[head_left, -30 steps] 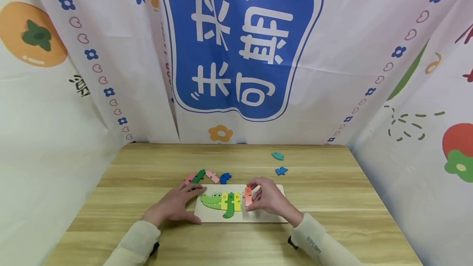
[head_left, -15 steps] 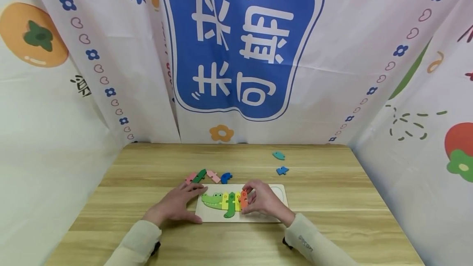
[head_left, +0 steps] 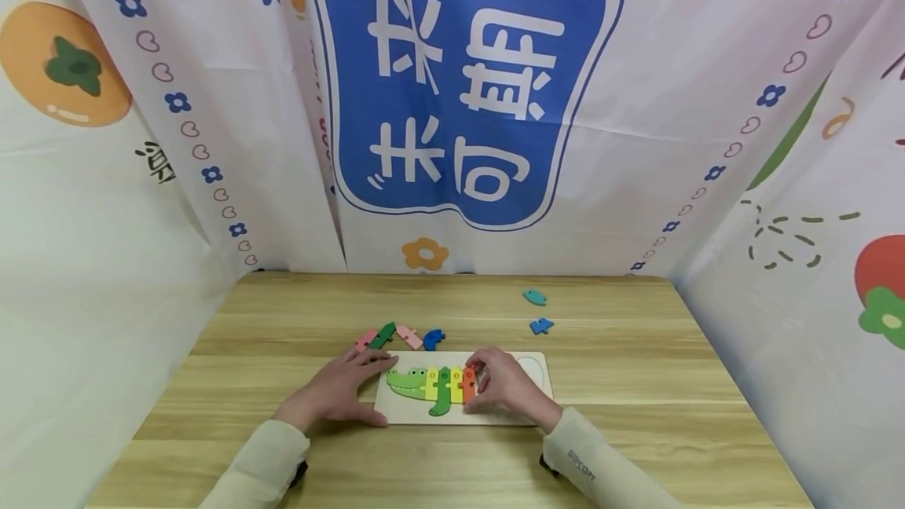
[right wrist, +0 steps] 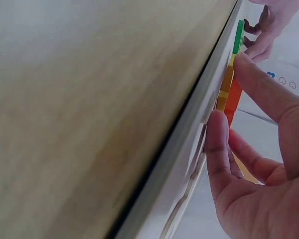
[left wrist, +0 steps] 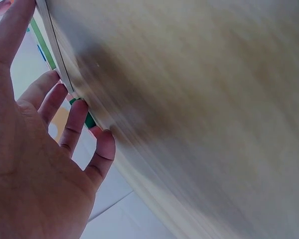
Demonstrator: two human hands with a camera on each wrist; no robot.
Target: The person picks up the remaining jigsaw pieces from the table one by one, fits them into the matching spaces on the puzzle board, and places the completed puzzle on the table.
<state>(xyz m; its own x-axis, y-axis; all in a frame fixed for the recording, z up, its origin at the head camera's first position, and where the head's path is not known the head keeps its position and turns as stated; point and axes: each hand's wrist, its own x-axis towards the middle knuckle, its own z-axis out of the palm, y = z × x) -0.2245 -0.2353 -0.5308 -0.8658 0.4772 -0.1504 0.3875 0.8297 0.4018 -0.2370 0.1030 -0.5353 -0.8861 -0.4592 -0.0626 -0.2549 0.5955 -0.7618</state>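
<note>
A pale wooden puzzle board [head_left: 401, 416] lies on the table with a green crocodile head [head_left: 404, 385] at its left. Beside the head sit yellow pieces [head_left: 431, 391] and a green piece with a leg [head_left: 441, 407]. My right hand [head_left: 511, 385] pinches an orange-red puzzle piece [head_left: 470, 389] by its two ends, at the right end of this row. That piece [right wrist: 233, 99] is close over the board in the right wrist view. My left hand [head_left: 332, 393] rests at the board's left end, thumb at the near corner and fingers spread along the far side.
Behind the board lie pink pieces [head_left: 408, 336], a dark green piece [head_left: 382, 335] and a dark blue curved piece [head_left: 434, 339]. Farther right are a blue piece [head_left: 541, 326] and a teal piece [head_left: 535, 298]. Printed white cloth [head_left: 636, 140] encloses the wooden table [head_left: 636, 446].
My right hand has brought the orange-red piece leftward and down against the yellow piece, and straightened it upright in the row. The left hand stays at the board's left end.
</note>
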